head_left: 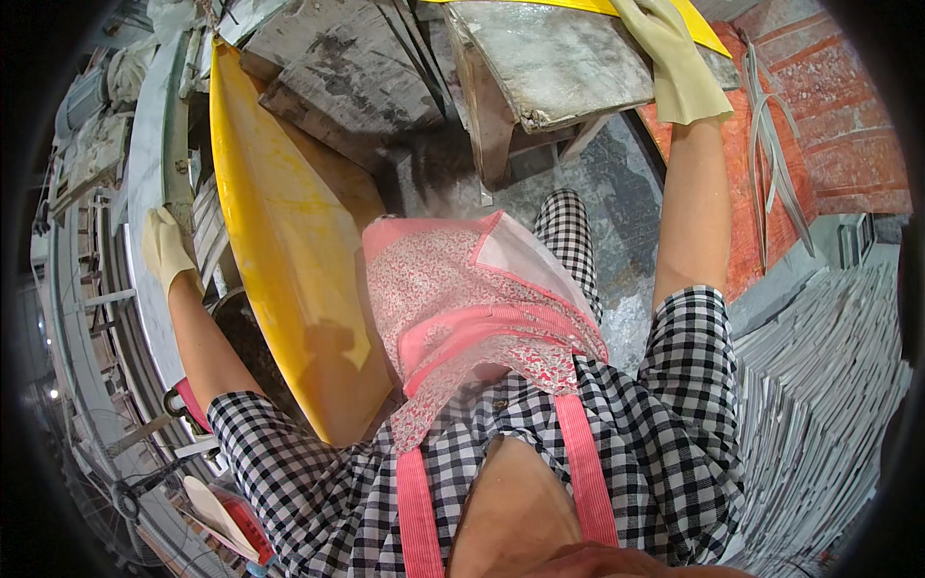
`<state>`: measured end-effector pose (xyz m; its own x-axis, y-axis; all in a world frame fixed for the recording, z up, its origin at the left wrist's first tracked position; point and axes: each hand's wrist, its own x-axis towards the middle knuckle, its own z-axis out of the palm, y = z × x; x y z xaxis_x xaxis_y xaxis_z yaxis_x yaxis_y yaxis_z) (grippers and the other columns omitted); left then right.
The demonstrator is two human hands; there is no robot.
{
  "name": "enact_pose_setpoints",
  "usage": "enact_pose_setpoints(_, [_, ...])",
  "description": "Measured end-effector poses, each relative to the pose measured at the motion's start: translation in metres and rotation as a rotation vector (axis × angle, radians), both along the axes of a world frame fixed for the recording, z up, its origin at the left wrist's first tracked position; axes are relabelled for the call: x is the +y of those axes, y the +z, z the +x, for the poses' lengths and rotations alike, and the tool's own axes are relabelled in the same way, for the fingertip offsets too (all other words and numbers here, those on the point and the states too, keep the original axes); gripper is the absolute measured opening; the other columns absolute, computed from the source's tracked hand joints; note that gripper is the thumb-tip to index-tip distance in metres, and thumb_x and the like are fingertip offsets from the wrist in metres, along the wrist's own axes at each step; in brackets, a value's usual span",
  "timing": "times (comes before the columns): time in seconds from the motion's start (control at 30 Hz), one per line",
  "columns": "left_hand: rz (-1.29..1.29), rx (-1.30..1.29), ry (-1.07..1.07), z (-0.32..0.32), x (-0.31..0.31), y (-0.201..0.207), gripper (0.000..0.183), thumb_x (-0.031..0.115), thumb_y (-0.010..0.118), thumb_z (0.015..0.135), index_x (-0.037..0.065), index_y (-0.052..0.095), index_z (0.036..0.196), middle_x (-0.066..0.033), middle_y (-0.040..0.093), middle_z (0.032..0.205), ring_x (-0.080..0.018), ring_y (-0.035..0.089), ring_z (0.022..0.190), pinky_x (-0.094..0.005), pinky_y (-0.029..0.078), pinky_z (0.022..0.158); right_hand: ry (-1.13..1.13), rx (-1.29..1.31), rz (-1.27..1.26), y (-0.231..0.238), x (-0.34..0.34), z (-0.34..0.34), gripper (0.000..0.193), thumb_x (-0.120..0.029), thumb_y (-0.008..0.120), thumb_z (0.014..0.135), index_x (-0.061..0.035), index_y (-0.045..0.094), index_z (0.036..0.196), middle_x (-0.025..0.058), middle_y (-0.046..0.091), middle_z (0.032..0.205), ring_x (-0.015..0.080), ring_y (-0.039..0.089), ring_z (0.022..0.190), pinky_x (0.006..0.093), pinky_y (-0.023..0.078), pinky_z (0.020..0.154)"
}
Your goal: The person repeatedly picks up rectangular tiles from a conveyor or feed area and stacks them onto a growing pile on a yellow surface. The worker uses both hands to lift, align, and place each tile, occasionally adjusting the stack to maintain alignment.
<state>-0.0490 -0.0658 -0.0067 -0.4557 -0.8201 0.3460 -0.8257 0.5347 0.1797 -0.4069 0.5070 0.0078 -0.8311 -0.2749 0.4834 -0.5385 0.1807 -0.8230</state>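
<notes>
You are recorded with your gloved left grip [168,246] against the pale marbled strip [151,164] that runs along your left; whether its fingers close round the edge or merely lie on it cannot be told. Your right grip [661,37], likewise gloved, reaches across the grey-topped desk [568,67] to the yellow sheet [702,31] near its right corner; the fingertips leave the view, so spread or pinching cannot be told. The sheet follows the desk's far edge, mostly out of frame. Handling, in judgement: the sheet seems stiff and smooth, probably light for its area, and could slide under a glove; you should take it by opposite edges, clear of the pointed corner. The strip seems rigid and likely heavy, perhaps brittle if stone; any hold belongs along its long edge, with support beneath, not at one end. Between your body and the strip stands a large yellow panel [279,241], apart from both grips, tilted, its lower part near your left forearm
</notes>
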Motion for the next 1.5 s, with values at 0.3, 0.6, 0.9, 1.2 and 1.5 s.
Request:
enact_pose_setpoints(0.3, [0.101, 0.118, 0.012, -0.006, 0.008, 0.005, 0.045, 0.037, 0.041, 0.103, 0.001, 0.066, 0.110, -0.0250, 0.068, 0.107, -0.0422, 0.063, 0.097, -0.0460, 0.050, 0.087, 0.015, 0.059, 0.030, 0.002, 0.002, 0.002, 0.032, -0.016, 0.065, 0.098, -0.0019, 0.066, 0.127, 0.0099, 0.064, 0.132, 0.0221, 0.055, 0.126, 0.0314, 0.042, 0.110])
enact_pose_setpoints(0.6, [0.017, 0.092, -0.013, -0.009, 0.040, 0.018, 0.040, 0.034, 0.044, 0.102, -0.001, 0.065, 0.103, -0.0202, 0.067, 0.097, -0.0316, 0.061, 0.083, -0.0402, 0.049, 0.078, 0.078, -0.077, -0.091, 0.008, -0.002, 0.012, 0.031, -0.015, 0.064, 0.099, -0.0023, 0.066, 0.127, 0.0092, 0.064, 0.131, 0.0208, 0.055, 0.126, 0.0307, 0.042, 0.109])
enact_pose_setpoints(0.9, [-0.127, -0.070, -0.043, -0.004, 0.010, 0.009, 0.044, 0.037, 0.041, 0.103, 0.002, 0.067, 0.109, -0.0244, 0.067, 0.112, -0.0437, 0.062, 0.101, -0.0465, 0.049, 0.088, 0.030, 0.017, 0.008, 0.004, 0.000, 0.000, 0.030, -0.014, 0.065, 0.098, -0.0021, 0.066, 0.126, 0.0101, 0.065, 0.130, 0.0210, 0.056, 0.124, 0.0314, 0.043, 0.109])
enact_pose_setpoints(1.2, [-0.062, 0.040, -0.038, 0.000, -0.006, 0.001, 0.047, 0.040, 0.042, 0.103, 0.000, 0.064, 0.115, -0.0255, 0.066, 0.112, -0.0436, 0.060, 0.102, -0.0455, 0.047, 0.090, 0.077, -0.001, -0.068, 0.003, 0.000, 0.001, 0.032, -0.013, 0.066, 0.096, -0.0019, 0.066, 0.126, 0.0102, 0.065, 0.130, 0.0217, 0.057, 0.124, 0.0313, 0.044, 0.108])
enact_pose_setpoints(1.5, [0.053, 0.119, -0.022, -0.005, 0.020, 0.009, 0.047, 0.037, 0.040, 0.103, 0.000, 0.064, 0.119, -0.0256, 0.066, 0.119, -0.0456, 0.059, 0.109, -0.0466, 0.046, 0.093, 0.058, 0.035, 0.002, 0.008, 0.000, 0.002, 0.032, -0.013, 0.066, 0.096, -0.0022, 0.066, 0.126, 0.0108, 0.065, 0.130, 0.0222, 0.057, 0.124, 0.0316, 0.044, 0.107])
